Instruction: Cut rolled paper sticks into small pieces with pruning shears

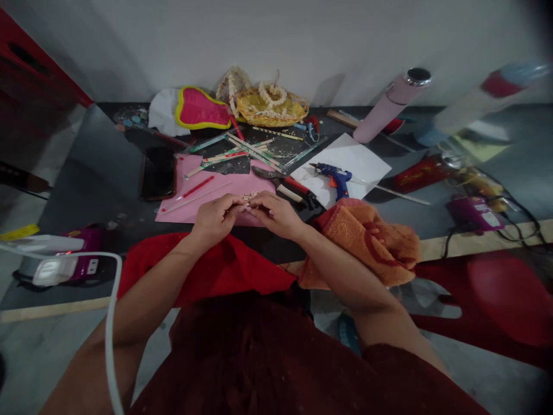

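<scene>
Some sm. pale pcs (249, 197); LH (216, 219), RH (276, 214) both pinching; over pink ppr (233, 183)

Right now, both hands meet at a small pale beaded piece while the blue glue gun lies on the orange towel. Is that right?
Not quite: the head view shows the blue glue gun on the white sheet, not the orange towel. Both hands do meet at a small pale beaded piece.
</scene>
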Action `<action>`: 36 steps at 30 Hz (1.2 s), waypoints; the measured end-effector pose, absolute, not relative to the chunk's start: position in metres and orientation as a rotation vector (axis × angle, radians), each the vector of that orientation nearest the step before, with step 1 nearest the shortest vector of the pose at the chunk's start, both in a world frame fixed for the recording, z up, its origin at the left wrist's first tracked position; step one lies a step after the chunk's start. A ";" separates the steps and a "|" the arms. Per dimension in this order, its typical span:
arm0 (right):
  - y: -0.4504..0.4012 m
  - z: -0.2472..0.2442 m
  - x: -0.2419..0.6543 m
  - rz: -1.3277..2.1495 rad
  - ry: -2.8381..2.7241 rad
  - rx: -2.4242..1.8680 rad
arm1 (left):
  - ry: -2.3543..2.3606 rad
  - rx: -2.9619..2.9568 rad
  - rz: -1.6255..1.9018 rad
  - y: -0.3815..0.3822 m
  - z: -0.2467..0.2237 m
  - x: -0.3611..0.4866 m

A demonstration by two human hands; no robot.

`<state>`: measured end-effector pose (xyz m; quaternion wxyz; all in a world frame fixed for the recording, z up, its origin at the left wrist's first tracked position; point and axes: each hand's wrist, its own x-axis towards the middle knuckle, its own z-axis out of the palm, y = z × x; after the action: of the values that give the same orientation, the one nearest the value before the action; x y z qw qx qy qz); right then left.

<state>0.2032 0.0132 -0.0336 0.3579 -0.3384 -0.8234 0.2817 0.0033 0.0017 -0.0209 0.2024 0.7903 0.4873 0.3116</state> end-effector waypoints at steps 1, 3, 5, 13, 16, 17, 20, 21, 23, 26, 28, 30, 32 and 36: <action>0.012 -0.033 0.203 0.748 -2.109 -0.879 | 1.356 2.214 0.862 0.002 -0.022 0.003; 0.011 -0.031 0.203 0.789 -2.076 -0.881 | 1.344 2.225 0.841 0.003 -0.023 0.004; 0.011 -0.030 0.204 0.825 -2.043 -0.865 | 1.325 2.220 0.834 0.003 -0.023 0.004; 0.010 -0.027 0.205 0.889 -2.034 -0.858 | 1.268 2.240 0.827 0.003 -0.023 0.004; 0.010 -0.027 0.205 0.881 -2.051 -0.832 | 1.239 2.254 0.846 0.004 -0.023 0.004; 0.010 -0.027 0.205 0.881 -2.066 -0.825 | 1.228 2.257 0.853 0.004 -0.023 0.004; 0.015 -0.025 0.210 0.790 -2.102 -0.878 | 1.227 2.252 0.874 0.003 -0.022 0.004; 0.018 -0.024 0.214 0.704 -2.098 -0.937 | 1.239 2.245 0.887 0.003 -0.021 0.004; 0.025 -0.022 0.223 0.470 -2.074 -1.109 | 1.271 2.221 0.918 0.002 -0.020 0.003; 0.035 -0.023 0.239 0.186 -2.088 -1.399 | 1.312 2.187 0.949 0.001 -0.019 0.003; 0.038 -0.027 0.247 0.074 -2.116 -1.589 | 1.328 2.176 0.959 0.001 -0.018 0.003; 0.040 -0.031 0.251 0.034 -2.144 -1.732 | 1.337 2.162 0.983 0.001 -0.018 0.003; 0.040 -0.033 0.252 0.040 -2.176 -1.793 | 1.339 2.130 1.015 0.001 -0.018 0.004; 0.040 -0.033 0.249 0.034 -2.213 -1.818 | 1.334 2.055 1.099 0.001 -0.017 0.003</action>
<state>0.2492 0.0402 -0.0334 0.1385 -0.6286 -0.7652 0.0119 0.0033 0.0010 -0.0165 0.2261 0.7456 0.4839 0.3985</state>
